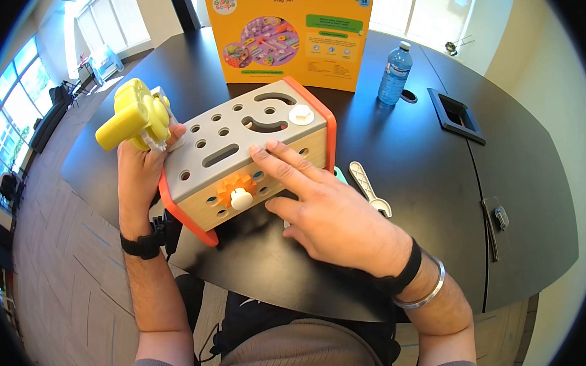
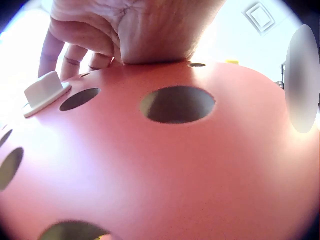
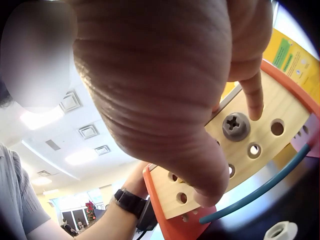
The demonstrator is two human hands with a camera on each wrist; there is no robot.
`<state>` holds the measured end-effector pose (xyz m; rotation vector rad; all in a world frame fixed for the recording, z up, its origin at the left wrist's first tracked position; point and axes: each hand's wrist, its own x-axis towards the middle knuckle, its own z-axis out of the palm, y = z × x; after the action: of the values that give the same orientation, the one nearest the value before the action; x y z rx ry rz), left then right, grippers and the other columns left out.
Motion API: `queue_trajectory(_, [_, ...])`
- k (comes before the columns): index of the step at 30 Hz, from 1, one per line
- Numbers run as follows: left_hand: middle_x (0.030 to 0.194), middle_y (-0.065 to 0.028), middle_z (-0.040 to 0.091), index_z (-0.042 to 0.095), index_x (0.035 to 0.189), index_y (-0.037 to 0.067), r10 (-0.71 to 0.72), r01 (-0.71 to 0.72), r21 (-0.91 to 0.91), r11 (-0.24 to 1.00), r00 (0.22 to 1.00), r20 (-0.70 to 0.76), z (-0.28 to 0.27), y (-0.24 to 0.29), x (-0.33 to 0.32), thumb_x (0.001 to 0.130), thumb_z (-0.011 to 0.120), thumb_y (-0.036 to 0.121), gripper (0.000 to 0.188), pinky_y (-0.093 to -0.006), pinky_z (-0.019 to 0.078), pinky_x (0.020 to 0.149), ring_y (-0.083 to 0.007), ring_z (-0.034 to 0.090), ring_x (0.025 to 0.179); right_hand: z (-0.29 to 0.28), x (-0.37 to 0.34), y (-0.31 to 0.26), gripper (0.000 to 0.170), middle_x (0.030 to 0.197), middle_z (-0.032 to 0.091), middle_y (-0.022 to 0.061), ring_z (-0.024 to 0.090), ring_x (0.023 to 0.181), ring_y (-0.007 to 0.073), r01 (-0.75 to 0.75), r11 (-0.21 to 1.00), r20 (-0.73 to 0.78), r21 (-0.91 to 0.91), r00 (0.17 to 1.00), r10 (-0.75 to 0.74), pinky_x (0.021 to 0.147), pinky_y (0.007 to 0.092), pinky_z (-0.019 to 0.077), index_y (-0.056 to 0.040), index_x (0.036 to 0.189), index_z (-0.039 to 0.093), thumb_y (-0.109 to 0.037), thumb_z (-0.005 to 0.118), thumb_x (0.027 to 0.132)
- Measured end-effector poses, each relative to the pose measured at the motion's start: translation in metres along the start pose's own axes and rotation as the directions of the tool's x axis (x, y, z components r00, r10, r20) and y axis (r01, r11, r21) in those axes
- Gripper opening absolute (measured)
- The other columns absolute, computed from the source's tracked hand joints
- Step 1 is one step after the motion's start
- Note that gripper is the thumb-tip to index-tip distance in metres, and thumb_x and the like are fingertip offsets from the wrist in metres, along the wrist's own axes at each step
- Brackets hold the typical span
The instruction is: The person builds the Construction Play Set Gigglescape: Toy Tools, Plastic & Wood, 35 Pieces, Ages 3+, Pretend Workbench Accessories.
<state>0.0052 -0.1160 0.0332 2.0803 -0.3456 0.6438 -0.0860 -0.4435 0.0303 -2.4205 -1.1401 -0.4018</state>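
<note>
A toy workbench (image 1: 224, 148) with a grey top, red ends and wooden sides sits tilted between the hands. My left hand (image 1: 141, 167) grips its left end, thumb at the top edge; in the left wrist view the palm lies against the red panel (image 2: 165, 160), beside a white bolt (image 2: 45, 95). A yellow toy piece (image 1: 133, 116) overlaps these fingers in the head view. My right hand (image 1: 335, 212) rests straight fingers on the front top edge, right of an orange gear (image 1: 234, 191) with a white bolt (image 1: 241, 199). In the right wrist view, a grey screw (image 3: 236, 127) shows near a fingertip.
A white toy wrench (image 1: 371, 191) lies on the black table (image 1: 429, 258) to the right. Behind stand a yellow play-set box (image 1: 295, 42) and a water bottle (image 1: 395, 75). A table cut-out (image 1: 432, 97) is at the right back. A white nut (image 3: 281, 231) lies below the workbench.
</note>
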Motion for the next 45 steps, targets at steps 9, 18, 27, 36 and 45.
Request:
queue_trajectory(9, [0.108,-0.0040,0.075,0.073,0.126,0.001,-0.014,0.013,-0.013,1.000,0.999,-0.053,0.002,-0.013,0.004,0.101,0.090,0.040,0.049,-0.0330,0.0576,0.088,-0.0134,0.070,0.096,-0.036,-0.012,0.032,0.033,0.144,0.070,0.0176,0.065,0.135,0.0413,-0.003,1.000,-0.179,0.026,0.984,0.008,0.115,0.0468,0.0559,-0.0019,0.117,0.075,0.004,0.082,0.085])
queue_trajectory(18, [0.106,-0.0033,0.079,0.076,0.126,0.000,-0.034,0.031,-0.029,0.999,0.993,-0.111,0.007,-0.011,0.002,0.103,0.087,0.034,0.042,-0.0324,0.0580,0.089,-0.0119,0.072,0.095,-0.049,-0.023,0.047,0.032,0.112,0.075,0.0144,0.072,0.110,0.0381,-0.207,0.963,-0.127,-0.170,0.974,0.187,0.094,0.0475,0.0611,-0.0051,0.115,0.075,-0.002,0.084,0.085])
queue_trajectory(27, [0.112,-0.0129,0.087,0.076,0.127,-0.008,-0.046,0.048,0.022,0.999,0.993,-0.107,0.010,0.005,0.001,0.107,0.067,0.003,0.024,-0.0341,0.0634,0.099,-0.0179,0.082,0.107,0.002,-0.028,0.054,0.032,0.097,0.078,0.0204,0.081,0.093,0.0403,-0.440,0.799,0.161,-0.409,0.827,0.538,0.083,0.0485,0.0660,-0.0024,0.108,0.075,-0.026,0.090,0.092])
queue_trajectory(36, [0.107,-0.0099,0.087,0.079,0.127,-0.003,-0.054,0.054,0.000,0.999,0.988,-0.143,0.012,0.006,0.001,0.103,0.072,0.003,0.025,-0.0327,0.0630,0.091,-0.0138,0.080,0.097,0.004,-0.027,0.053,0.017,0.096,0.077,0.0218,0.076,0.098,0.0411,-0.409,0.814,0.228,-0.412,0.819,0.527,0.085,0.0492,0.0655,0.0009,0.101,0.073,0.001,0.072,0.084])
queue_trajectory(45, [0.107,-0.0035,0.082,0.082,0.121,0.000,-0.230,0.229,-0.159,0.960,0.973,0.013,0.006,-0.012,0.007,0.104,0.083,0.019,0.025,-0.0293,0.0603,0.092,-0.0091,0.074,0.100,-0.050,0.002,-0.001,0.023,0.111,0.068,0.0141,0.068,0.105,0.0389,-0.107,0.994,0.127,0.013,0.986,0.105,0.091,0.0447,0.0594,-0.0047,0.103,0.069,-0.002,0.077,0.082])
